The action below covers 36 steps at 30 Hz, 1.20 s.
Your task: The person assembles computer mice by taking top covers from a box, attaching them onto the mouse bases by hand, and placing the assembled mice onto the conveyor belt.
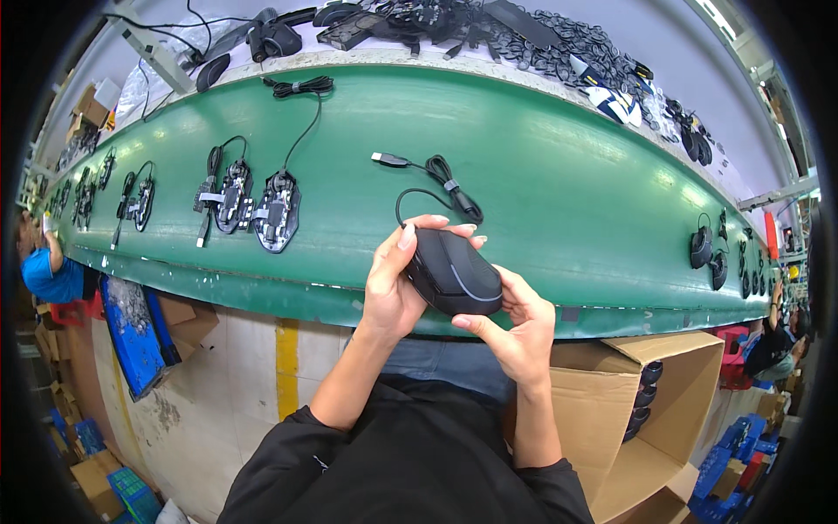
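A black computer mouse (456,271) is held between my two hands over the near edge of the green belt (349,140). My left hand (397,275) grips its left side, fingers curled round the far end. My right hand (515,327) holds the near right end, with the thumb along the bottom edge. From the mouse's far side a cable runs to a tied cable bundle (454,188) on the belt, its USB plug (390,160) pointing left. To the left lie two opened mouse assemblies (278,214) with exposed inner parts and bundled cables.
More mouse assemblies (140,205) lie along the belt to the left, and finished-looking mice (701,247) to the right. A cardboard box (594,410) holding black parts stands by my right arm. Behind the belt, a shelf bears a heap of black parts (559,61). Other people are at both ends.
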Motion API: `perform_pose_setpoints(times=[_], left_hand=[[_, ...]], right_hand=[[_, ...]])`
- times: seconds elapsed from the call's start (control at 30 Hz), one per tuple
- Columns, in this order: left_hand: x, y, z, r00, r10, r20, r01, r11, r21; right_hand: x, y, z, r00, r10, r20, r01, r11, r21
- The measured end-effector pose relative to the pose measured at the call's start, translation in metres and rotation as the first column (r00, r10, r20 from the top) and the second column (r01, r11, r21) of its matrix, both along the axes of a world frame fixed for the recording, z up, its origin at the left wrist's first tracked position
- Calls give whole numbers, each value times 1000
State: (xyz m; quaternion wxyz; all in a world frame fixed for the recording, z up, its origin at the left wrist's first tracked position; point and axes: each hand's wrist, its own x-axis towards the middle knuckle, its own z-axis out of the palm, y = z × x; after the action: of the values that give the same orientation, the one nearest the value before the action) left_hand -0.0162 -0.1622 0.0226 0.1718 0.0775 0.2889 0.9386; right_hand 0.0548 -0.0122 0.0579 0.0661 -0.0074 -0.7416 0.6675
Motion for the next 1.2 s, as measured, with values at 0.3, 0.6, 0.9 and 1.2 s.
perform_pose_setpoints(times=[0.3, 0.6, 0.9, 1.2], left_hand=[[2, -8, -18, 989, 1, -147, 16, 993, 115], [-8, -3, 9, 905, -73, -419, 3, 986, -165], [-14, -6, -18, 934, 34, -354, -71, 993, -91], [0, -10, -16, 989, 38, -142, -64, 982, -179]], right_hand=[[4, 2, 19, 973, -23, -231, 115, 912, 394], [5, 30, -19, 930, 329, 163, -64, 583, -810], [2, 7, -15, 971, -152, -185, 150, 988, -21], [-5, -12, -3, 943, -117, -312, 217, 926, 309]])
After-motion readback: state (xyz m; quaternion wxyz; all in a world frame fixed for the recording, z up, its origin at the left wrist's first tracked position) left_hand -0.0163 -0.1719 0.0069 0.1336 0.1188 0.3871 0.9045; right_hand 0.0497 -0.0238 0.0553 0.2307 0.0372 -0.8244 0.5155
